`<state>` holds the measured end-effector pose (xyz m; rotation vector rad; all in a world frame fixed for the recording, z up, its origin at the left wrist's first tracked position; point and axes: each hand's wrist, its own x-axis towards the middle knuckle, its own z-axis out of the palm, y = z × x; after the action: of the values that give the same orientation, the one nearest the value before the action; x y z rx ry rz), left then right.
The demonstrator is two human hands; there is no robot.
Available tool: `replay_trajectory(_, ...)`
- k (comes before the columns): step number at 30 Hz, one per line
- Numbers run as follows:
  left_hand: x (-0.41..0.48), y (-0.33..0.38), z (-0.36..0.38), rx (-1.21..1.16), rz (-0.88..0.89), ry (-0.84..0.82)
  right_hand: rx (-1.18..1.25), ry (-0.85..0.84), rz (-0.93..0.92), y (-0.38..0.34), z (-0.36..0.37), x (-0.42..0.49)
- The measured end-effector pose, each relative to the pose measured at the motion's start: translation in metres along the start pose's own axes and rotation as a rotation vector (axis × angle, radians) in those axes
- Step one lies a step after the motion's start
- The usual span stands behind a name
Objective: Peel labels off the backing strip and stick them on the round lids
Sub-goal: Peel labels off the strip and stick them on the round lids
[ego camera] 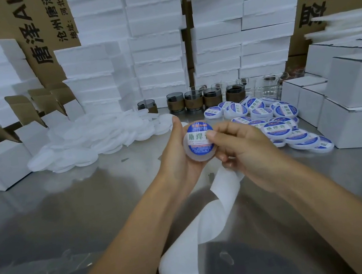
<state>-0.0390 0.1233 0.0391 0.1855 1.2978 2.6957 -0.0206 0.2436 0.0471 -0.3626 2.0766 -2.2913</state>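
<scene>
Backing strip: it curls up from the bottom centre to my right hand, so I judge the next label is within reach.
Right hand: the lower fingers curl on the strip's end and the thumb lies flat on the label, pressing it down, I judge.
Left hand: at mid-frame, wrapped round the lid, tilting its face towards me to centre the sticker.
Lid: held off the table between both hands, with a white rim showing below the label.
Labelled lids: heaped right of centre, beside the right hand. I take this for the finished pile.
Bare lids: heaped left of centre, on the left hand's side. I take these for the stock.
Cups: in a row behind both piles.
White boxes: stacked across the upper frame.
</scene>
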Motion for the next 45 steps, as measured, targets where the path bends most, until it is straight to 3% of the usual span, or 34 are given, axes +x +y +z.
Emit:
replay_trajectory(14,0.0018,-0.0015,-0.0039,0.03,0.032,0.009,-0.177,0.127,0.067,-0.0027,-0.001,-0.0014)
replay_trajectory(45,-0.0031,-0.0039,-0.0005,0.149,0.103,-0.083,-0.111,0.17,0.122,0.0033,-0.0042,0.0029)
